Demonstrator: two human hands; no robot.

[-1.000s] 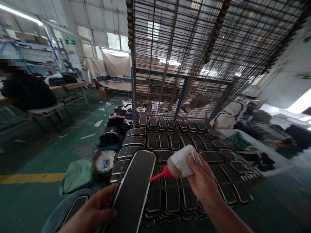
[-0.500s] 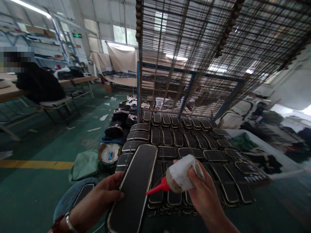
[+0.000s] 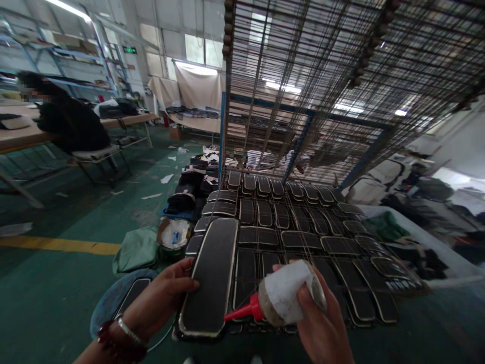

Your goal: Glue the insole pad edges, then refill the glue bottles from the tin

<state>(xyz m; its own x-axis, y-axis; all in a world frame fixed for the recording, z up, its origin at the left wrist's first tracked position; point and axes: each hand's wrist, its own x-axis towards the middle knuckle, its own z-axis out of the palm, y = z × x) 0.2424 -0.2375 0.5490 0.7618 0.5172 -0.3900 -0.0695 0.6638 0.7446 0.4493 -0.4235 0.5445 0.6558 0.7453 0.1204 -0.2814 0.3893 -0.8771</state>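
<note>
My left hand (image 3: 161,301) grips the left edge of a long black pad with a pale rim (image 3: 210,275), holding it flat above the rack. My right hand (image 3: 322,323) is wrapped round a white glue bottle (image 3: 288,293). The bottle's red nozzle (image 3: 240,313) points left and touches the pad's lower right edge. Below and beyond, several similar black pads (image 3: 303,227) lie in rows on a wire rack shelf (image 3: 411,280).
More wire shelves (image 3: 341,76) tilt up overhead on a blue frame. A round stool with another pad (image 3: 129,298), a green bag (image 3: 136,250) and a small tub (image 3: 174,235) lie at left on the green floor. A person in black (image 3: 71,126) sits at a far table.
The pad has dropped lower and nearer to me in my left hand. The bottle moved down, its nozzle now at the pad's lower right edge. The view shifted right.
</note>
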